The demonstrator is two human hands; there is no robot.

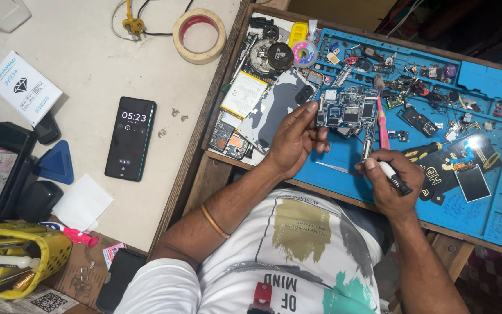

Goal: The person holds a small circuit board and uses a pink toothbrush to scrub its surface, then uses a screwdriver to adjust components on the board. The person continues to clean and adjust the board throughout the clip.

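Fingers of the left hand (294,139) are pinching the left edge of a phone circuit board (347,110), holding it just above the blue work mat (495,215). The board is lying roughly flat, its chip side facing up, with a thin strip hanging from its lower right corner. The right hand (387,180) is closing around a slim white and black tool (391,175), gripping it like a pen; its tip is pointing up toward that hanging strip, though whether it is touching is too small to tell. A pair of tweezers (335,168) is lying on the mat between the two hands. A pink-handled tool (382,128) is resting on the mat just beside the board's right edge.

Left of the left hand, a grey phone back cover (274,110) is sitting beside a flat battery (243,93), both at the mat's left end. Small parts and screws are filling the mat's upper compartments. A yellow-and-black screwdriver (428,152) is lying right of the right hand.

On the pale table (88,70) well apart to the left, a dark phone (130,138) is showing a lit screen. A tape roll (199,36) is sitting near the table's top edge, and a blue triangular pick (56,164) is lying left of the phone.
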